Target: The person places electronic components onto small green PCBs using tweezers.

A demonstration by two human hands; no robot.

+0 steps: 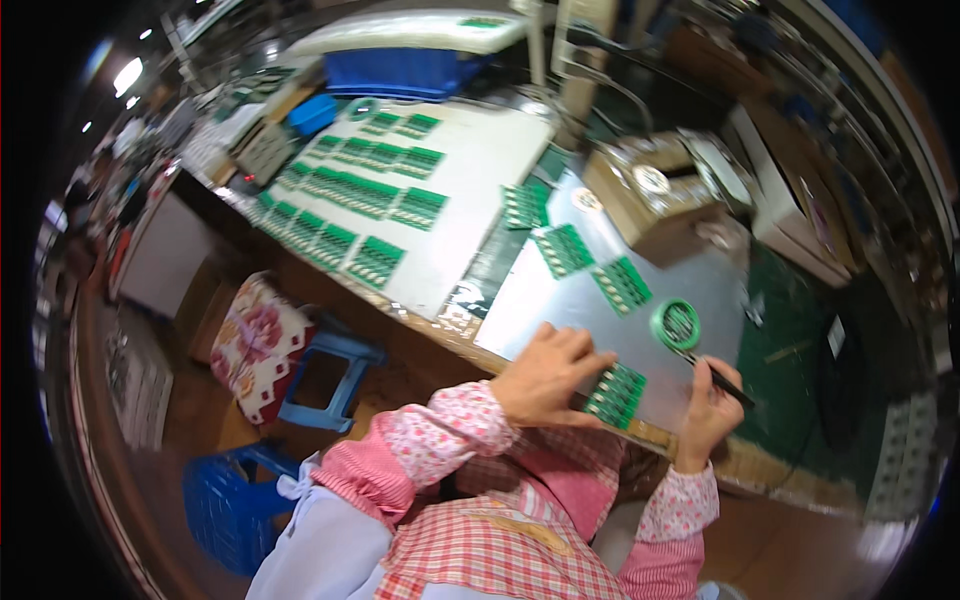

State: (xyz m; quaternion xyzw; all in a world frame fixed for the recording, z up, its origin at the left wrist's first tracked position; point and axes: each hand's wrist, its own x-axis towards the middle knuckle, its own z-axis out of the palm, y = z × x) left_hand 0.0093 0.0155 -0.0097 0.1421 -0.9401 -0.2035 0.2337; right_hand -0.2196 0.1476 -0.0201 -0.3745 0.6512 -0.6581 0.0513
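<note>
My left hand (545,375) presses down on a green circuit board panel (616,394) lying on a grey metal sheet (560,300) near the front edge of the bench. Its fingers rest on the panel's left end. My right hand (708,412) holds a thin dark pen-like tool (722,381) just right of that panel, its tip pointing up toward a round green tape roll (676,325). Three more green panels (564,249) lie farther back on the same sheet.
Rows of several green panels (350,195) cover a white board (480,160) at the back left. A cardboard box (650,195) stands at the back right, blue bins (400,70) behind. Below the bench stand a blue stool (330,375) with a flowered cushion (260,345) and a blue crate (225,500).
</note>
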